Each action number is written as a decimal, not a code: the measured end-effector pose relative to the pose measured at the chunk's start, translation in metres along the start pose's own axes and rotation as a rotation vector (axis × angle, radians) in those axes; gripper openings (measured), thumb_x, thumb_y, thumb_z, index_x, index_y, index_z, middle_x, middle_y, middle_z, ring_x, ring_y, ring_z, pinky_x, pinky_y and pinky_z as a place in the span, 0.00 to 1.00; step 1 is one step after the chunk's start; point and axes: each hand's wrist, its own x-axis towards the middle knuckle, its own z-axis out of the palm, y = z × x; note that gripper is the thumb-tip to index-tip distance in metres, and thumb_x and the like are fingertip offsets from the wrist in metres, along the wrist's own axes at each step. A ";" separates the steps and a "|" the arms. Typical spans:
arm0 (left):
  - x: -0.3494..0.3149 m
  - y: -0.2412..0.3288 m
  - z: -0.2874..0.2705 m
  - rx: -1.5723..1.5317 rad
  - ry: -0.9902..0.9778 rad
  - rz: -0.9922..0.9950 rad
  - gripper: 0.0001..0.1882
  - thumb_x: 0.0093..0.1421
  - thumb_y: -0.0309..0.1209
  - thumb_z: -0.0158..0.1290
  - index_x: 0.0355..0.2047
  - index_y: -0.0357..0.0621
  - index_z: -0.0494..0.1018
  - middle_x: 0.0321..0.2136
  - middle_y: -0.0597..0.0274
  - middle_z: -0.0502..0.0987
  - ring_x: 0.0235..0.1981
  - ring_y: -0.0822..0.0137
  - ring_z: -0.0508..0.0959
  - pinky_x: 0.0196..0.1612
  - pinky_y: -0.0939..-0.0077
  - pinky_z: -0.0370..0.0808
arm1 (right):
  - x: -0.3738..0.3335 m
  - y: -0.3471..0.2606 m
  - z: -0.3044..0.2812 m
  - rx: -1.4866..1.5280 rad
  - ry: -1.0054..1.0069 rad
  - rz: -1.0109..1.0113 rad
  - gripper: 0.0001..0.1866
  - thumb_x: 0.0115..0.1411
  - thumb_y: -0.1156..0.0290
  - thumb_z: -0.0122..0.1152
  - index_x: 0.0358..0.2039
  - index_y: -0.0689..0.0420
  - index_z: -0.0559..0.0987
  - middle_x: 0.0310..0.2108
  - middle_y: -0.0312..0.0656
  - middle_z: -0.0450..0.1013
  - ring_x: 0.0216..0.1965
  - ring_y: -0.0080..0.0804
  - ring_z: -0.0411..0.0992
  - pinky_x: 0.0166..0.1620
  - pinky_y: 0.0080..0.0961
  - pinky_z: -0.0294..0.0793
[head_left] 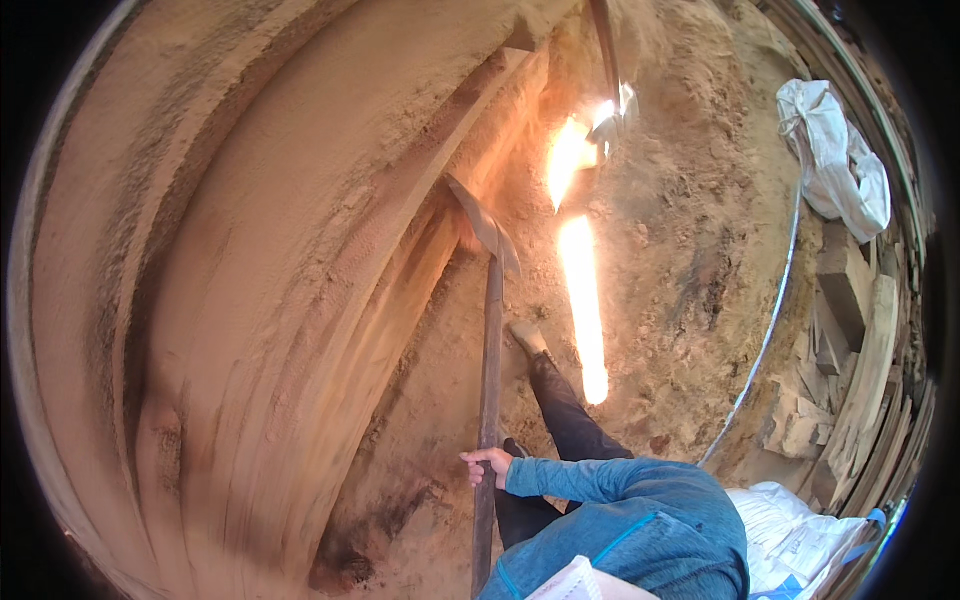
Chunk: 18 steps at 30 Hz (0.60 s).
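Note:
My right hand (pixel 488 466) is closed around the long shaft of a shovel (pixel 490 370). Its blue sleeve reaches across from the right. The shovel's dull metal blade (pixel 485 226) points away from me, close to the lower edge of a dust-covered sloping surface (pixel 300 250). My left hand is out of the picture. Beyond the blade, a second long-handled tool (pixel 606 45) stands at the far side, its lower end lost in glare.
Very bright light strips (pixel 583 310) lie across the brown dirt ground (pixel 680 330). A pale hose or rope (pixel 775 318) curves along the right. There, a white sack (pixel 838 160), stacked wooden boards (pixel 860 390) and another white bag (pixel 785 535) lie at the edge.

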 end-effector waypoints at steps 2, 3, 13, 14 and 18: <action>0.000 -0.015 -0.006 0.018 -0.002 -0.006 0.15 0.39 0.32 0.61 0.29 0.45 0.72 0.23 0.54 0.74 0.27 0.49 0.75 0.30 0.57 0.70 | 0.006 0.001 -0.001 0.052 -0.084 -0.041 0.12 0.56 0.65 0.54 0.17 0.51 0.68 0.12 0.33 0.58 0.18 0.29 0.61 0.31 0.31 0.65; 0.001 -0.021 -0.009 0.027 -0.003 -0.009 0.15 0.39 0.32 0.60 0.29 0.45 0.72 0.23 0.54 0.74 0.26 0.49 0.75 0.30 0.57 0.70 | 0.010 -0.008 -0.002 0.079 -0.147 -0.076 0.12 0.56 0.65 0.54 0.17 0.51 0.67 0.12 0.33 0.57 0.18 0.29 0.61 0.31 0.32 0.66; 0.039 0.143 -0.097 0.085 0.234 0.148 0.14 0.38 0.31 0.59 0.29 0.46 0.72 0.24 0.56 0.74 0.26 0.50 0.75 0.30 0.58 0.70 | 0.008 -0.322 0.042 -0.304 0.178 -0.791 0.14 0.51 0.67 0.46 0.12 0.57 0.69 0.10 0.45 0.64 0.15 0.41 0.67 0.24 0.36 0.70; 0.039 0.176 -0.106 0.069 0.300 0.187 0.14 0.38 0.31 0.59 0.29 0.47 0.72 0.24 0.56 0.74 0.26 0.50 0.75 0.30 0.58 0.70 | -0.004 -0.362 0.050 -0.357 0.248 -0.871 0.17 0.53 0.66 0.46 0.10 0.57 0.68 0.09 0.45 0.64 0.14 0.42 0.67 0.24 0.36 0.70; 0.026 0.263 -0.118 -0.113 0.514 0.381 0.15 0.39 0.30 0.58 0.31 0.49 0.73 0.25 0.53 0.76 0.28 0.48 0.76 0.30 0.56 0.71 | -0.054 -0.455 0.062 -0.021 0.051 -0.788 0.15 0.56 0.65 0.55 0.17 0.49 0.63 0.10 0.31 0.56 0.12 0.25 0.58 0.19 0.27 0.63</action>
